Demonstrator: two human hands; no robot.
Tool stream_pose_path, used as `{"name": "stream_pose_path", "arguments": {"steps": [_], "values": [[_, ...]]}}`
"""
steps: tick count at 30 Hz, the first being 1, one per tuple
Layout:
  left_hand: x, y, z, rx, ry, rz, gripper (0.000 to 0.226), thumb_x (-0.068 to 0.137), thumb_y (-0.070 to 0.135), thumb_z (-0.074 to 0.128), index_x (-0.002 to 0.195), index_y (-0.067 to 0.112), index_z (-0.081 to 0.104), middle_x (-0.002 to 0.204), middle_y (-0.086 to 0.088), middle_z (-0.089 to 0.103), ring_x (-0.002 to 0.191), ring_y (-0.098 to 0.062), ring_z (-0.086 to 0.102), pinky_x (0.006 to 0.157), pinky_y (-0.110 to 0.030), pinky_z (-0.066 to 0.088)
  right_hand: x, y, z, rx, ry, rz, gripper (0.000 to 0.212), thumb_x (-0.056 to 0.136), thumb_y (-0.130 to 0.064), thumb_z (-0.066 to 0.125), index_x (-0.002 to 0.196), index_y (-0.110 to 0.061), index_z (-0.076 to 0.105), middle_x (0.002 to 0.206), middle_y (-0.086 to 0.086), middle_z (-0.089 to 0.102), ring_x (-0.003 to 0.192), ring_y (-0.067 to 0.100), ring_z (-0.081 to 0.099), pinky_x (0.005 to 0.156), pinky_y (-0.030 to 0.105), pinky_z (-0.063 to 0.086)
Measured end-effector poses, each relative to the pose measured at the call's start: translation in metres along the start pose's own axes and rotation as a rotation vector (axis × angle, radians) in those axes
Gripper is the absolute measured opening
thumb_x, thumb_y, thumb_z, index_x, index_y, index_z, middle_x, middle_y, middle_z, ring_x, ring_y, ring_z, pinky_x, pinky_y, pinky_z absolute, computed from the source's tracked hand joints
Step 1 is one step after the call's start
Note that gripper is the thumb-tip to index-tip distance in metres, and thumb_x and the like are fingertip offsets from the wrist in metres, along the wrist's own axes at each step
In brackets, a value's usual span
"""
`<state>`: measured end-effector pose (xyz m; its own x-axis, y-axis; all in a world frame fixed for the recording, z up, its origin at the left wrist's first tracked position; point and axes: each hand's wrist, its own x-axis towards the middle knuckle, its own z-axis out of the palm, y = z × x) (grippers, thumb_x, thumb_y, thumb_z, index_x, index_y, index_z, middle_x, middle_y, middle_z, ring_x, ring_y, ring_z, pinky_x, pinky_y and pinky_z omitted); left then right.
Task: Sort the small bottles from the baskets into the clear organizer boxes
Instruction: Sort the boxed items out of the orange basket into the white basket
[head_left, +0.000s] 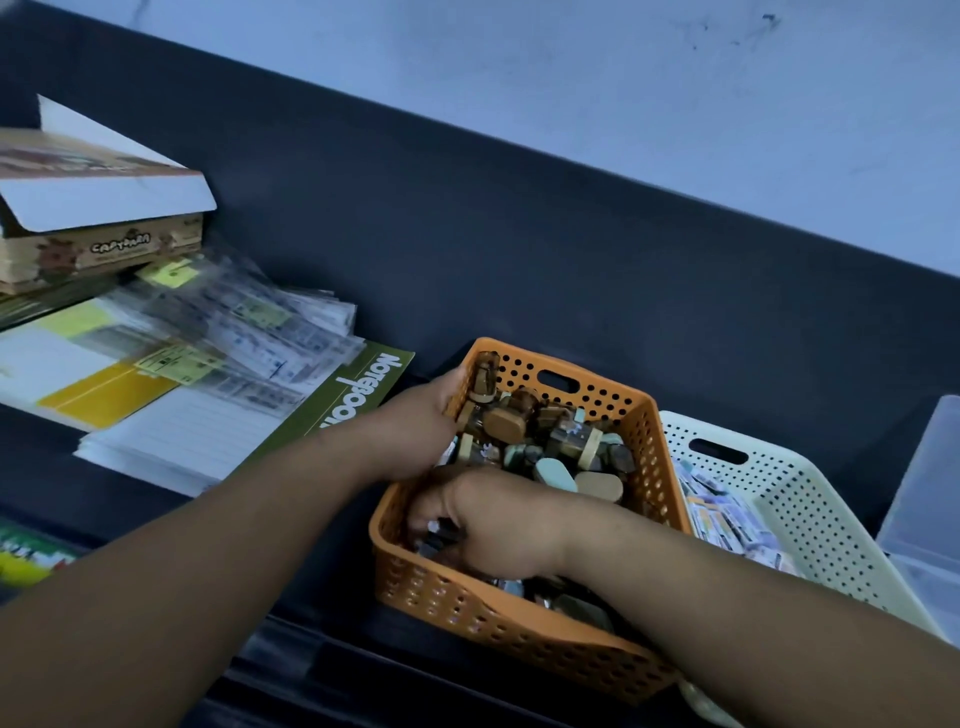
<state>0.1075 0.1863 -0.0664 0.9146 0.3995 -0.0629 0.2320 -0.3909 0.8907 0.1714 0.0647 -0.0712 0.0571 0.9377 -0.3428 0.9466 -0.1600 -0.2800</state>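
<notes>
Two bare forearms enter from the 6 and 7 o'clock edges and meet over an orange perforated basket (519, 631) on a dark shelf (519, 249). Inside the basket lies a heap of small bottles (540, 436), amber-brown glass with tan caps and a few pale green ones, piled toward its 12 o'clock end.

At the basket's 10 o'clock corner, the left hand (410, 431) is curled, its fingertips holding one amber bottle (487, 376) upright against the rim. Lower, at the basket's 8 o'clock side, the right hand (498, 525) is sunk among the bottles with its fingers folded inward around several small dark pieces; exactly what it grips cannot be told.

Touching the orange basket at 3 o'clock stands a white perforated basket (800, 499) holding small printed packets (722, 514). Beyond it, at the frame's 3 o'clock edge, part of a clear organizer box (924, 499) shows, blurred.

At 9 o'clock from the baskets lies a green notebook (343, 405) under ruled white pads (171, 447) and a fan of clear-sleeved sticker packs (244, 322). Farther toward 10 o'clock, an open cardboard box printed with a capybara design (104, 228) rests on the stack. A pale blue wall (571, 78) rises behind the shelf at 12 o'clock.
</notes>
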Motion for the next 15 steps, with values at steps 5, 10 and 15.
{"name": "stream_pose_path", "arguments": {"steps": [5, 10, 15], "values": [[0.005, -0.009, -0.002, 0.013, -0.029, -0.038, 0.075, 0.089, -0.001, 0.036, 0.149, 0.04, 0.021, 0.141, 0.011, 0.049, 0.123, -0.008, 0.048, 0.103, -0.026, 0.039, 0.0, 0.002, -0.001, -0.027, -0.041, 0.018, 0.047, 0.09, -0.018, 0.062, 0.134, -0.032, 0.052, 0.14, -0.003, 0.05, 0.125, 0.02, 0.048, 0.104, 0.039, 0.043], [0.006, -0.01, -0.002, 0.053, -0.01, -0.056, 0.073, 0.092, 0.003, 0.038, 0.151, 0.039, 0.014, 0.151, 0.008, 0.035, 0.133, -0.013, 0.038, 0.107, -0.028, 0.031, -0.003, -0.003, -0.008, -0.007, -0.081, 0.015, 0.034, 0.09, -0.016, 0.061, 0.122, -0.028, 0.06, 0.126, -0.003, 0.057, 0.112, 0.019, 0.053, 0.096, 0.036, 0.047], [0.007, -0.009, -0.001, 0.042, -0.003, -0.056, 0.073, 0.092, 0.003, 0.04, 0.151, 0.038, 0.016, 0.149, 0.007, 0.038, 0.133, -0.013, 0.039, 0.112, -0.032, 0.03, -0.01, 0.003, -0.016, 0.113, 0.009, 0.022, 0.014, 0.088, -0.009, 0.063, 0.098, -0.019, 0.064, 0.077, -0.011, 0.055, 0.068, 0.005, 0.05, 0.064, 0.024, 0.043]]}}
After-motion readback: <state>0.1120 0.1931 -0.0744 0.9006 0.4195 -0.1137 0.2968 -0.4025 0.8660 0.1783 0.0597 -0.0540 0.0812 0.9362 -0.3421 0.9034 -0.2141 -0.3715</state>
